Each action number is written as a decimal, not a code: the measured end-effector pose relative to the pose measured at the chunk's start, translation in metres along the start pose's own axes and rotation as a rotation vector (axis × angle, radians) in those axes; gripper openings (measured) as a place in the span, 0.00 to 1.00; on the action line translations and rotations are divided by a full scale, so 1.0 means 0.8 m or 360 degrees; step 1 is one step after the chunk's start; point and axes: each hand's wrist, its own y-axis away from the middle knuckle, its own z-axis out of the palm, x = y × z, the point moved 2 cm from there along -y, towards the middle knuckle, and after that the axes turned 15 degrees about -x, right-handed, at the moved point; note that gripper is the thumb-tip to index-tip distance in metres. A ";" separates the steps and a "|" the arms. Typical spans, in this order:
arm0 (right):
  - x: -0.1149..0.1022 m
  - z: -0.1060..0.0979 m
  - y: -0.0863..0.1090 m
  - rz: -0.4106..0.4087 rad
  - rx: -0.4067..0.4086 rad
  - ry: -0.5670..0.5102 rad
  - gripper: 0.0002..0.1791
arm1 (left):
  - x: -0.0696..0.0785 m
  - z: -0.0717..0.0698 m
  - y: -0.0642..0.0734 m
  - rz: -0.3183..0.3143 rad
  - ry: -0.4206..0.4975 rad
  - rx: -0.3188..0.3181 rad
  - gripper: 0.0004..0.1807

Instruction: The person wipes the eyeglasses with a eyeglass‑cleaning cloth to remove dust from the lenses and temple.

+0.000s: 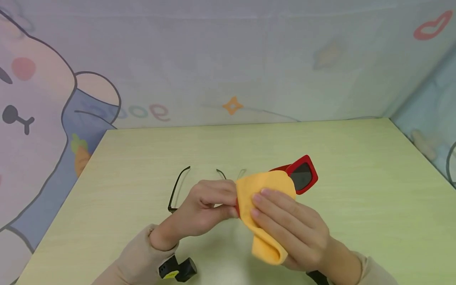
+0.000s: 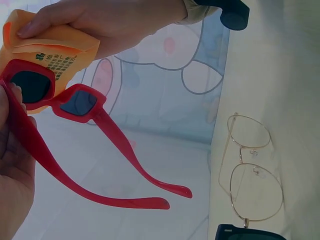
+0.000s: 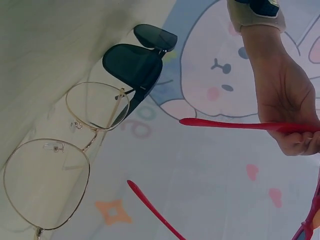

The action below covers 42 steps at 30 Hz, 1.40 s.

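My left hand (image 1: 210, 202) pinches a pair of red-framed sunglasses (image 1: 302, 177) near one hinge, raised above the table. A yellow cleaning cloth (image 1: 263, 182) covers much of their front, leaving one dark lens exposed at the right. With my right hand (image 1: 295, 229) I hold the folded cloth, fingers laid across it against the frame. Printed lettering shows on the cloth (image 2: 62, 65) in the left wrist view, where both red temples stand unfolded. The right wrist view has my left hand (image 3: 287, 95) gripping a temple.
On the light wooden table (image 1: 142, 154) lie gold wire-rimmed eyeglasses (image 2: 256, 192) and dark sunglasses (image 3: 132, 65), side by side. My forearms partly hide both in the head view. A cartoon-printed curtain (image 1: 199, 59) hangs behind the table and along its sides.
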 end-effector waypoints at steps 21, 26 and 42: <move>-0.004 -0.010 0.011 0.0004 -0.0079 -0.0059 0.15 | 0.000 -0.003 0.005 0.0010 0.0051 0.0037 0.09; -0.003 -0.016 0.020 0.0105 -0.0143 -0.0039 0.16 | 0.002 -0.005 0.005 -0.0001 0.0056 0.0037 0.08; -0.003 -0.004 0.010 0.0056 -0.0060 -0.0046 0.15 | -0.006 0.002 0.000 0.0031 0.0061 -0.0010 0.10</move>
